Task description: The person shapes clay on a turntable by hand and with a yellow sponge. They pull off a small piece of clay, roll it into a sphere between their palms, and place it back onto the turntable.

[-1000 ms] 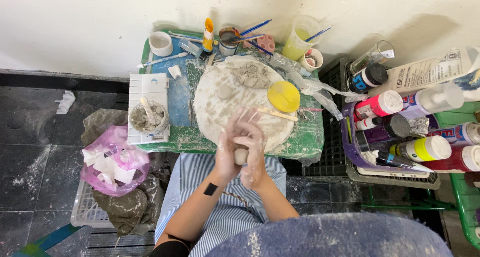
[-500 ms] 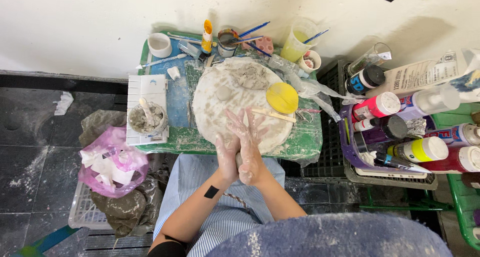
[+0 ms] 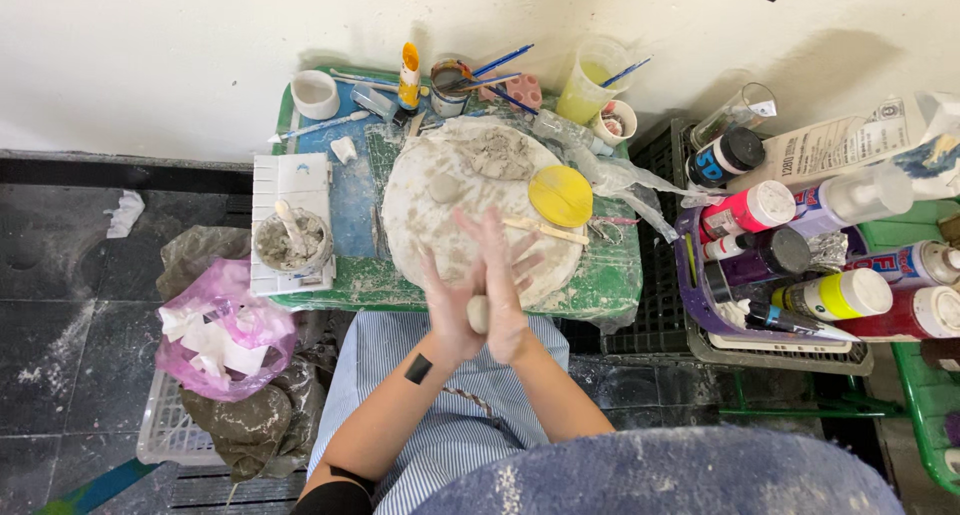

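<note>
Head view: the left hand and the right hand are pressing palm to palm on a small pale lump of grey clay, fingers outstretched and not curled round it. The clay is sitting between the palms, over the near edge of the round clay-smeared work board, above the blue striped apron. Half a second back the fingers were lying flat together; now they are splaying apart and the left hand is sliding lower against the right.

Containers: a grey clay-crusted tub is holding slurry and a stick, on a white tray. A clear yellow-tinted cup is holding yellowish water and a blue-handled brush. A small dark jar is holding brushes too. A white round cup is standing at the far left corner of the green table. A purple basket to the right is holding paint bottles lying on their sides. A pink plastic bag is holding crumpled white paper.

The clay's visible end is pointing toward the person's body; its long axis is running roughly along the palms, near to far.
</note>
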